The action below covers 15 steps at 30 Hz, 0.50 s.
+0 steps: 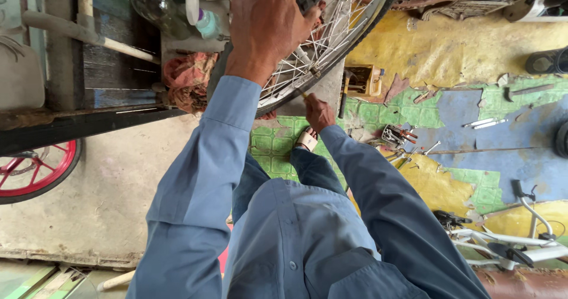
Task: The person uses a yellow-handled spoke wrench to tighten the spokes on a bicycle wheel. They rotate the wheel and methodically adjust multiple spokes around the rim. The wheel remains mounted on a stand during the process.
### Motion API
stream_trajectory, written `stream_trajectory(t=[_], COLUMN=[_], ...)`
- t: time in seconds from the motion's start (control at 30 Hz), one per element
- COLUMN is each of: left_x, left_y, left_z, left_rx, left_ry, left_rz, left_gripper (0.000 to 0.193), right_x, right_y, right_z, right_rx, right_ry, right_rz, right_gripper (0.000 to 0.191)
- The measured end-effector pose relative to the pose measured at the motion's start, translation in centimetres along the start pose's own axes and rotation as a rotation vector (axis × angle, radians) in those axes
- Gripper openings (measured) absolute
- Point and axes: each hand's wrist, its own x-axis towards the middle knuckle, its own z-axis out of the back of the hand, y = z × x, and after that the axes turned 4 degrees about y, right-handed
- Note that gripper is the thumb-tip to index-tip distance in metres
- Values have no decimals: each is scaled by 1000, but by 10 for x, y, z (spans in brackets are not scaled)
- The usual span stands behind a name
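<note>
Your left hand [269,24] grips the black tyre of the spoked wheel [331,36] at the top, and its thin silver spokes shine. Just below, your right hand [318,111] is closed around a small yellow-handled tool [303,94] touching the rim. The floor [449,121] is cracked, with peeling yellow, green and blue patches and loose tools [399,136] lying on it.

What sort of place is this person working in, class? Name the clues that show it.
Probably a small bicycle repair shop. The left hand grips a spoked wheel, hand tools lie scattered on the worn floor, and a white bicycle lies nearby.
</note>
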Motion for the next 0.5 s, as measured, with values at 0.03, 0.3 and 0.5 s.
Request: stream_trajectory(t=[0.03,0.3,0.5], left_x=[0,0,0], left_y=[0,1,0], left_z=[0,2,-1], left_rx=[5,-3,14], left_ry=[22,22,37], left_rz=[17,6,18], left_gripper=[55,54,52], right_x=[0,-1,3], right_y=[1,-3,-5], right_z=[0,6,9], right_rx=[-17,-29,-23], right_ry=[-9,-33,-42], right_rz=[-50,-140,64], right_gripper=[3,6,7])
